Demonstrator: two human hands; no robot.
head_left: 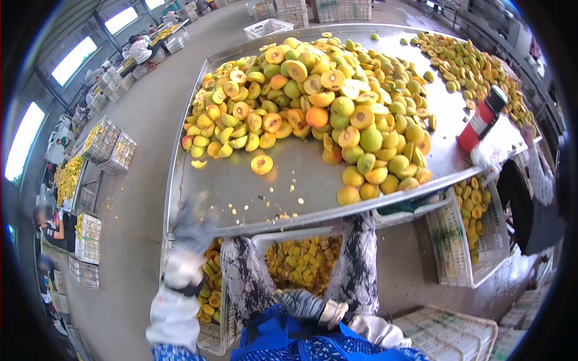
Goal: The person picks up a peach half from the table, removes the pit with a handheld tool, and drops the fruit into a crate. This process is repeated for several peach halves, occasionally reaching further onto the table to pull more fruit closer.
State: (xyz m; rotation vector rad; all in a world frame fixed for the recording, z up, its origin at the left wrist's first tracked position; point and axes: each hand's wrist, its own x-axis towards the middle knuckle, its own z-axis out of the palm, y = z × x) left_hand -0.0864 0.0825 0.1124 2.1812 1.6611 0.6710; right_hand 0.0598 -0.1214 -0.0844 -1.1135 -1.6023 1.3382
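Note:
A large heap of halved yellow-orange fruit lies on the metal table. My left hand, in a grey glove, is smeared by motion over the table's front left corner; its fingers cannot be made out. My right hand, in a striped grey glove, rests low near my lap, above the crate of fruit halves between my legs; what it holds, if anything, is hidden. One fruit half lies apart from the heap, and several pits are scattered near the table's front edge.
A red bottle stands at the table's right, beside a clear plastic bag. More fruit lies at the back right. Fruit crates stand below the right edge and by my left leg. Another person is at the far right.

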